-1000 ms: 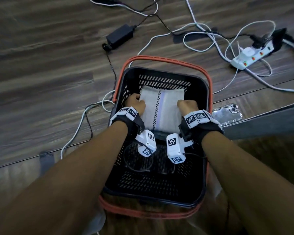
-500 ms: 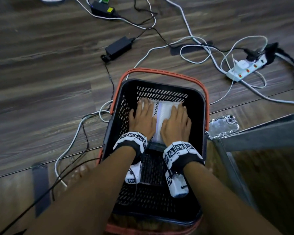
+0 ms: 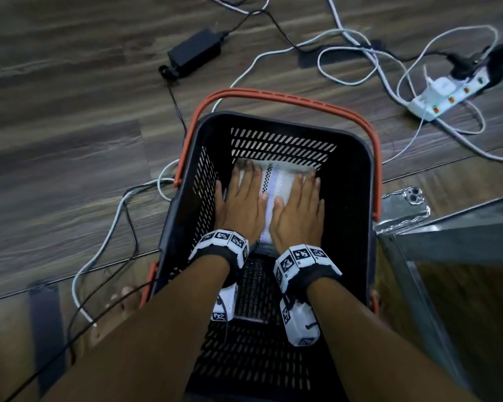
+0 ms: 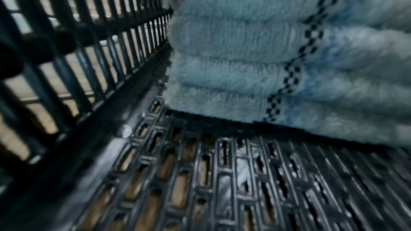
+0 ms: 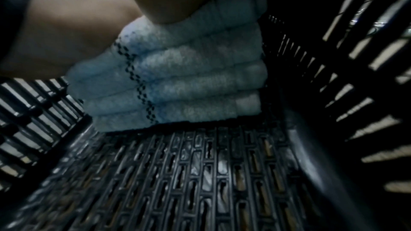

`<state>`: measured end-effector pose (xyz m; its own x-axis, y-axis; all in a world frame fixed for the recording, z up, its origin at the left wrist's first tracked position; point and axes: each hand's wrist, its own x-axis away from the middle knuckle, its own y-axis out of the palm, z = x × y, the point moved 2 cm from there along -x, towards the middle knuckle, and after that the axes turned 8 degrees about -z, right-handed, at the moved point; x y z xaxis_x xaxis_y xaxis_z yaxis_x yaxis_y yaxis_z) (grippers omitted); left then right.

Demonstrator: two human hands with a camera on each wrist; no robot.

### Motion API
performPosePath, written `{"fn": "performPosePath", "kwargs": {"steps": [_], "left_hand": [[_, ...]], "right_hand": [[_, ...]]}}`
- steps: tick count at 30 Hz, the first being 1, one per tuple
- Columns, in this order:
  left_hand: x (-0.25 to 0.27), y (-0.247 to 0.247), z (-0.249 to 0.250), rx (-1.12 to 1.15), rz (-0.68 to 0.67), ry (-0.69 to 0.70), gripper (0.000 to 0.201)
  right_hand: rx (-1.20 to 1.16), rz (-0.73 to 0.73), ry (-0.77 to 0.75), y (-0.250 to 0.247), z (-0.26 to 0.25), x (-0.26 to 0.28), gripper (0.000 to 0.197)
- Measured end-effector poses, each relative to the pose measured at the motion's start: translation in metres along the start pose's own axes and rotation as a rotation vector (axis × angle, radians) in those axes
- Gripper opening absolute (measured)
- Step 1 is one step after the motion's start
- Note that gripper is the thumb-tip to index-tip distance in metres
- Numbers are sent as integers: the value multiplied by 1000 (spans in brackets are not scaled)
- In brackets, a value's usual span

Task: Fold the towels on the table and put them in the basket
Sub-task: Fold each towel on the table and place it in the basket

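Observation:
A stack of folded white towels (image 3: pixel 278 184) with a black checked stripe lies at the far end of the black basket (image 3: pixel 357 181), which has an orange handle. My left hand (image 3: pixel 241 204) lies flat on the left half of the top towel, fingers straight. My right hand (image 3: pixel 298 210) lies flat on the right half in the same way. In the left wrist view the towel stack (image 4: pixel 244 62) shows several folded layers on the slotted basket floor (image 4: pixel 200 182). The right wrist view shows the same towel stack (image 5: pixel 189 76) under both palms.
The basket stands on a dark wood floor (image 3: pixel 70 126). Cables, a black power adapter (image 3: pixel 195 52) and a white power strip (image 3: pixel 445 97) lie beyond it. A phone in a clear case (image 3: pixel 404 207) lies right of the basket, beside a metal frame (image 3: pixel 462 227).
One second ago both hands gripped the towel by its sides above the basket floor. They set it down and now lie flat on top of it, fingers spread.

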<state>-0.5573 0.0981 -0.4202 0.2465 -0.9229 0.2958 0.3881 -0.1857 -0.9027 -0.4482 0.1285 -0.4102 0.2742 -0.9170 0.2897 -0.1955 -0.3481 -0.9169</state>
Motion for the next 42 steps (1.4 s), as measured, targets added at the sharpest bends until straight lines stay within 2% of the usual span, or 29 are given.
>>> {"fn": "performPosePath", "kwargs": {"steps": [3,8,10,13,15,18,21,24,29,35,42], "left_hand": [[1,-7,4,-16,-78,-8,57],[17,-46,11,-126,-348,-18,57],[26,-65,13,-157,-479,-41,53],[55,-110,19,-152,-551,-65,42],[70,-142,23,-129,-520,-50,44],[96,-200,39,-126,-389,-19,45],[129,-273,75,-108,-213,37,39],[174,-344,109,-131,-39,99,36],[251,-429,166,-148,111,241,37],[329,-472,234,-169,196,381,39],[374,-470,326,-261,205,639,39]], "right_hand": [[19,-59,2,-5,-1,-1,62],[116,-290,6,-45,-8,16,61],[162,-389,20,-64,-11,24,52],[127,-515,13,-103,-18,52,35],[84,-537,-14,-129,-22,66,42],[60,-496,-47,-193,-35,89,46],[44,-359,-105,-281,-47,122,36],[35,-172,-169,-367,-53,167,36],[6,56,-205,-473,-45,252,34],[57,166,-146,-544,-2,349,37],[57,229,30,-580,77,443,39]]}}
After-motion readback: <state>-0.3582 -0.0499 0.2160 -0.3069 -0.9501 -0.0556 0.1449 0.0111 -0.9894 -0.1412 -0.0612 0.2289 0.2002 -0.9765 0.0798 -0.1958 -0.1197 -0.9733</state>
